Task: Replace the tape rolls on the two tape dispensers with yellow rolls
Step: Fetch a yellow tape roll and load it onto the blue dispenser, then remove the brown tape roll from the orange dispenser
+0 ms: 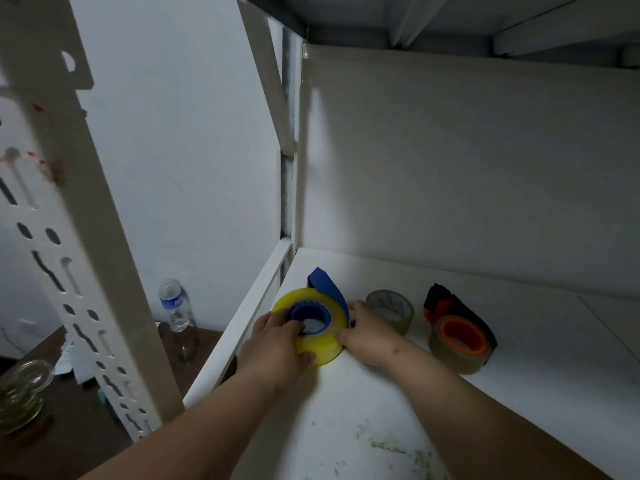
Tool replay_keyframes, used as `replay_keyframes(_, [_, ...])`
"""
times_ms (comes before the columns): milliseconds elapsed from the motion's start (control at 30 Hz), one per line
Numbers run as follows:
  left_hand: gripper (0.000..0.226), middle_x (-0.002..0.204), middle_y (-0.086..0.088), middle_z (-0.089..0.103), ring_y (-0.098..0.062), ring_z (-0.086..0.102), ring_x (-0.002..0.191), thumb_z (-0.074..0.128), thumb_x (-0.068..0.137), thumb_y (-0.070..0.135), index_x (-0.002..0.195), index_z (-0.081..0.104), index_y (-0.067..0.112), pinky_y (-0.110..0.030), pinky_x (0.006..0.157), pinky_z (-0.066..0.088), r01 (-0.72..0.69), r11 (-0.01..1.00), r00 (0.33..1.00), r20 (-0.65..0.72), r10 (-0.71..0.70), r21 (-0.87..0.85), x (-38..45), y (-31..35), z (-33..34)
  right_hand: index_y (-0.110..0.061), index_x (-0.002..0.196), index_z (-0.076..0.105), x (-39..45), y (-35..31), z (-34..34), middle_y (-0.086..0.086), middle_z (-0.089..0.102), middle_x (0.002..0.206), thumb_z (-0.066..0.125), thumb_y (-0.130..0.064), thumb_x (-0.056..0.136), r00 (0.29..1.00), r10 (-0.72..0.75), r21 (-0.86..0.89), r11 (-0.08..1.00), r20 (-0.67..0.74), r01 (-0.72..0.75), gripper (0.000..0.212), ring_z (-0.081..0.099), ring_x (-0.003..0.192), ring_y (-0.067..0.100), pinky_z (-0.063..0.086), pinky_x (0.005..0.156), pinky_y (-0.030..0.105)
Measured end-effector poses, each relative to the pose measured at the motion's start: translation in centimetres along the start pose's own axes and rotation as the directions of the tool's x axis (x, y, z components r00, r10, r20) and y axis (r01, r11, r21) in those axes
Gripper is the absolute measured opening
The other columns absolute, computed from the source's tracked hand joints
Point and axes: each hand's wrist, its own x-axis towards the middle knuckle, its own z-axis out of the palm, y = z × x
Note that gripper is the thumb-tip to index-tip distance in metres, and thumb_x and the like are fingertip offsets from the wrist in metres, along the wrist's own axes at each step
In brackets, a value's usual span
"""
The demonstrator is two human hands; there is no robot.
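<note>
A yellow tape roll (330, 341) sits around the blue hub of the blue tape dispenser (325, 284), which lies on the white shelf (346, 410) near its left edge. My left hand (277, 337) grips the roll from the left, fingers reaching into the hub. My right hand (367, 332) holds the roll's right side, thumb on its rim. To the right lies the orange and black tape dispenser (453, 313) with a clear brownish roll (450, 358) on its orange hub. A loose clear tape roll (391, 310) lies between the two dispensers.
The shelf's back wall and slotted upright posts (86, 271) close in the space. Below left, a brown table (69, 445) holds a plastic water bottle (175, 304), a glass dish (20, 393) and crumpled paper. Stains mark the near shelf surface.
</note>
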Motion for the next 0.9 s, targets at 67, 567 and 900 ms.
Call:
replay_keyframes(67, [0.066, 0.162, 0.002, 0.022, -0.026, 0.016, 0.148, 0.058, 0.084, 0.053, 0.145, 0.04, 0.035, -0.041, 0.118, 0.028, 0.001, 1.0, 1.0, -0.011, -0.001, 0.022, -0.3, 0.2, 0.1, -0.02, 0.129, 0.047, -0.6, 0.7, -0.4, 0.005, 0.062, 0.112, 0.057, -0.029, 0.085, 1.0, 0.002, 0.004, 1.0, -0.004, -0.002, 0.046, 0.057, 0.083, 0.016, 0.045, 0.065, 0.025])
replay_keyframes(567, [0.062, 0.164, 0.003, 0.017, -0.026, 0.011, 0.15, 0.057, 0.085, 0.052, 0.143, 0.038, 0.038, -0.047, 0.115, 0.024, 0.044, 0.999, 0.992, -0.12, -0.045, -0.008, -4.9, 5.2, 1.7, -0.019, 0.128, 0.054, -6.6, 6.6, -4.1, 0.003, 0.056, 0.13, 0.054, -0.034, 0.091, 1.0, 0.019, -0.093, 0.995, -0.012, -0.02, 0.041, 0.055, 0.115, 0.021, 0.046, 0.099, 0.034])
replay_keyframes(900, [0.055, 0.161, 0.006, 0.022, -0.025, 0.015, 0.149, 0.055, 0.088, 0.051, 0.14, 0.042, 0.038, -0.047, 0.114, 0.024, 0.041, 0.999, 0.992, -0.115, -0.043, -0.022, -5.9, 6.9, 1.6, -0.017, 0.092, 0.06, -6.4, 9.2, -5.0, -0.001, 0.06, 0.093, 0.048, -0.025, 0.091, 0.995, -0.045, -0.177, 0.984, -0.095, 0.028, 0.015, 0.059, 0.087, 0.019, 0.043, 0.067, 0.025])
